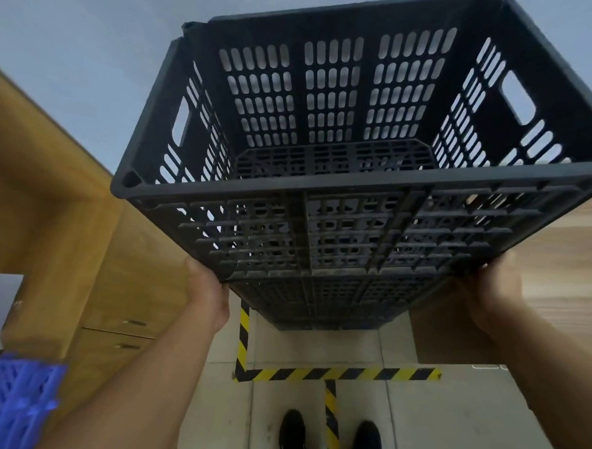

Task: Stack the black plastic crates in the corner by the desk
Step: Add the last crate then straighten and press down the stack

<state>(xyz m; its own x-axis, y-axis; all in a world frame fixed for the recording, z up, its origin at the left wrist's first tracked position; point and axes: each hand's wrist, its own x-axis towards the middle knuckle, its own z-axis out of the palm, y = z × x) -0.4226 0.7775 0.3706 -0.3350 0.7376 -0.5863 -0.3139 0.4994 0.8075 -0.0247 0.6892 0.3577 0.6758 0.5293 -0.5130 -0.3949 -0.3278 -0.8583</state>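
Note:
A black slotted plastic crate (350,192) fills the upper middle of the head view, open side up, its near wall facing me. My left hand (205,288) grips its lower near-left corner and my right hand (492,287) grips its lower near-right corner. Beneath it, more black crate (325,303) shows, part of a stack whose lower end is hidden by the top crate. The wooden desk (51,213) stands to the left, with the wall behind.
A blue plastic crate (8,402) sits at the lower left. Yellow-black hazard tape (335,373) marks the tiled floor under the stack. My two black shoes (329,439) stand just behind the tape. A wood-coloured panel (564,253) rises at the right.

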